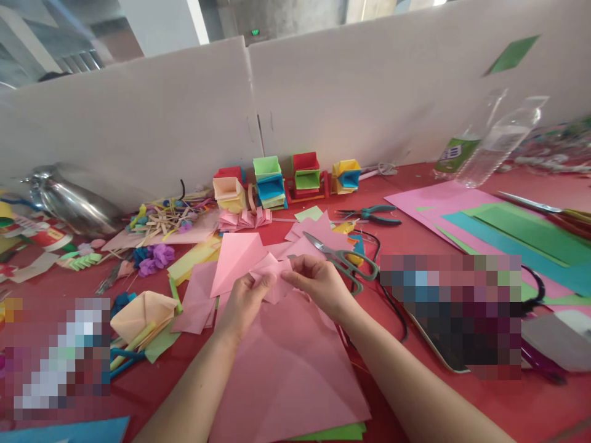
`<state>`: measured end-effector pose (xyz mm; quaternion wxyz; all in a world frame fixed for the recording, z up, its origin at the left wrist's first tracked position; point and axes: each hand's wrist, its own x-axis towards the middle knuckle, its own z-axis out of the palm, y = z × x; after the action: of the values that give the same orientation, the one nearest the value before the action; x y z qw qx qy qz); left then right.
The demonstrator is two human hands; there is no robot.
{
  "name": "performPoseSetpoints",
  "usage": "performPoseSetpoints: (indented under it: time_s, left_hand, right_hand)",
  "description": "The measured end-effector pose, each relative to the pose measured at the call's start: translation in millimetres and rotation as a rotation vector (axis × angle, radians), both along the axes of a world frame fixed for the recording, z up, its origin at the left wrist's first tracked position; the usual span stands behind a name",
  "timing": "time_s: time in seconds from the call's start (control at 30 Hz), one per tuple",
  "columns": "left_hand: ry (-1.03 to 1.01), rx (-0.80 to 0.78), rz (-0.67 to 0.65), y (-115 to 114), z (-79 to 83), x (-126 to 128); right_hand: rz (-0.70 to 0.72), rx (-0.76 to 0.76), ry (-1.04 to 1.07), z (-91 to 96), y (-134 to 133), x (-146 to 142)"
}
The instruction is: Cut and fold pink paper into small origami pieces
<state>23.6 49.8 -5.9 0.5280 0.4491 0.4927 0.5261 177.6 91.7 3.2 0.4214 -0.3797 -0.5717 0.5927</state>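
Observation:
Between my two hands is a small folded piece of pink paper point(273, 275), held above larger pink sheets point(286, 369). My left hand point(248, 299) pinches its left side, thumb on top. At its right edge, the thumb and fingers of my right hand point(318, 280) close on the paper. Grey-green-handled scissors point(346, 258) lie just beyond my right hand, blades pointing to the far left. Another pink sheet with creases point(237, 255) rests behind my left hand.
Folded paper boxes point(269, 181) stand along the white partition point(161, 123). Pliers point(372, 214) lie behind the scissors. Coloured sheets point(517, 234) and plastic bottles point(501, 141) are at right. A metal jug point(74, 200), purple crepe paper point(154, 258) and a cream folded paper point(143, 315) are at left.

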Motion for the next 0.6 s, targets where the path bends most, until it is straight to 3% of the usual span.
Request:
performPoseSetpoints:
  time_s: [0.13,0.33,0.5,0.6]
  left_hand:
    - [-0.097,-0.04,0.058,2.2,1.5,0.9]
    - [-0.277,-0.073,0.065,4.1,3.7,-0.8]
    - [-0.286,-0.055,0.081,3.7,5.7,0.4]
    - [-0.185,-0.039,0.133,3.3,4.6,0.8]
  right_hand:
    - [0.107,-0.065,0.037,4.0,-0.5,1.8]
    - [0.127,-0.084,-0.045,6.7,1.2,5.6]
    - [0.102,-0.107,-0.067,8.5,0.1,5.7]
    - [0.066,-0.091,-0.072,7.8,0.2,5.7]
